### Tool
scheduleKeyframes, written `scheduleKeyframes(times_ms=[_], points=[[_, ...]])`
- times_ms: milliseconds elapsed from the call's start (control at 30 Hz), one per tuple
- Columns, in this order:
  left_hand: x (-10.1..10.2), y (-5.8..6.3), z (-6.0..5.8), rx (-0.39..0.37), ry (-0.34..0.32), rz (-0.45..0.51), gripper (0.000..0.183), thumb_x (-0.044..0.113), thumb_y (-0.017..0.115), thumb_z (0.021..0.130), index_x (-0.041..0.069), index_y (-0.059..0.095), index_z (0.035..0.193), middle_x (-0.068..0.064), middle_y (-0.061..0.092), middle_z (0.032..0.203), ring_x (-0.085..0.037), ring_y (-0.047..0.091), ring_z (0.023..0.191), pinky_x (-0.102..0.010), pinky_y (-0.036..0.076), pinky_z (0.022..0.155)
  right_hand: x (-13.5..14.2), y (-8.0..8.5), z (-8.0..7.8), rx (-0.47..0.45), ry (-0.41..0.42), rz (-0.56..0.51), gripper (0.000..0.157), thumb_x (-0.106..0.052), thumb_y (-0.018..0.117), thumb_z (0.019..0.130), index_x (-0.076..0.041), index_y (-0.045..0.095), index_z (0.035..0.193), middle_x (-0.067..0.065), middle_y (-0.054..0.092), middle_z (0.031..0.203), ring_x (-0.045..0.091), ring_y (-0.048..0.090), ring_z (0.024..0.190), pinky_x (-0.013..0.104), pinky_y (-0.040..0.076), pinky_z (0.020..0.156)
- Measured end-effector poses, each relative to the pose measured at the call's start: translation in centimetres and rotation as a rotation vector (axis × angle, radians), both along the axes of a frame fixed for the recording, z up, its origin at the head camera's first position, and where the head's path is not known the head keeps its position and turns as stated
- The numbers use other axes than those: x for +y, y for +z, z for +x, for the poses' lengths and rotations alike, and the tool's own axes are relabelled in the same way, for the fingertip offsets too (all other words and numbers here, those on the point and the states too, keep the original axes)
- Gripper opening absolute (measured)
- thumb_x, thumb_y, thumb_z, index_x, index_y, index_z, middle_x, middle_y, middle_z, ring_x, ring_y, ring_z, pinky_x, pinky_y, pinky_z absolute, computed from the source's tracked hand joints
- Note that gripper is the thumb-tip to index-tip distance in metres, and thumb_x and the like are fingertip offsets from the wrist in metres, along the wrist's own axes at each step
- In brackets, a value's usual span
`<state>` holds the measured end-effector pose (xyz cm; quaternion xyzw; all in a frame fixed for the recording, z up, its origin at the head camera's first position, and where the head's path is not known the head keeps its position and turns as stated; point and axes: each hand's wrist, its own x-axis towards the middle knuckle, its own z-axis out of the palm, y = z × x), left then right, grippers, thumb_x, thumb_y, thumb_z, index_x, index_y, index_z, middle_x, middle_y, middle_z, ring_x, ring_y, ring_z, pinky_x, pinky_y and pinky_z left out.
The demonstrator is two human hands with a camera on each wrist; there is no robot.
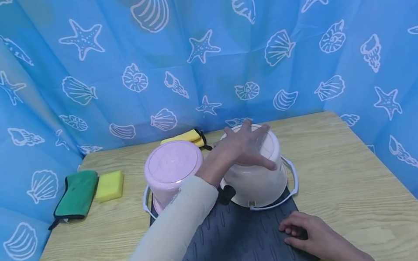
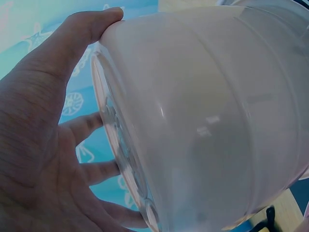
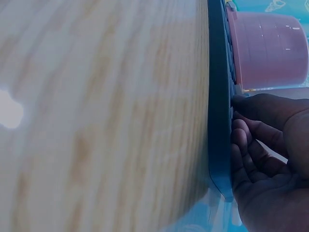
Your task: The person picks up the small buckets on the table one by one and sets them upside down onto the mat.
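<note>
My left hand (image 1: 248, 145) is spread over the base of an upturned cream bucket (image 1: 257, 186). In the left wrist view the thumb lies at the edge of the bucket (image 2: 193, 111) and the other fingers reach across its ringed base, with the palm apart from it. A pink bucket (image 1: 173, 163) stands upside down to the left. Both buckets rest on a dark ridged mat (image 1: 232, 246). At the mat's right edge, my right hand (image 1: 314, 235) rests with loosely curled fingers and holds nothing; in the right wrist view its fingertips touch the mat (image 3: 219, 121).
Behind the buckets lies a folded yellow cloth (image 1: 184, 138) with black trim. A green cloth (image 1: 76, 194) and a yellow sponge (image 1: 110, 186) lie at the left of the wooden table (image 1: 340, 166). A blue curtain (image 1: 202, 83) with white shells surrounds the table's back and sides.
</note>
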<state>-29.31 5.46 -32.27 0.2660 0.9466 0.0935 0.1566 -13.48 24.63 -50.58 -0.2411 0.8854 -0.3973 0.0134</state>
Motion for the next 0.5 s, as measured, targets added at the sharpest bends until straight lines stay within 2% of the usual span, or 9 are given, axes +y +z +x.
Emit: scheduleKeyframes(times_ms=[233,500], points=[[0.6,0.1,-0.1,-0.019,0.011,-0.022,0.103,0.070,0.074,0.073,0.046,0.020,0.158,-0.003,0.006,0.167,-0.054,0.007,0.146,-0.078,0.029,0.099,0.1,-0.2,0.1,0.019,0.011,-0.025,0.020,-0.010,0.079,0.086,-0.016,0.070,0.103,-0.009,0.063,0.097,0.002,0.057,0.080,0.024,0.052,0.067],[1.2,-0.1,-0.3,-0.021,0.006,-0.050,0.103,0.071,0.074,0.073,0.046,0.020,0.158,-0.004,0.006,0.167,-0.054,0.007,0.146,-0.079,0.028,0.099,0.1,0.1,0.1,-0.030,0.000,-0.008,0.020,-0.010,0.078,0.087,-0.015,0.070,0.104,-0.009,0.062,0.098,0.001,0.057,0.081,0.024,0.053,0.069]])
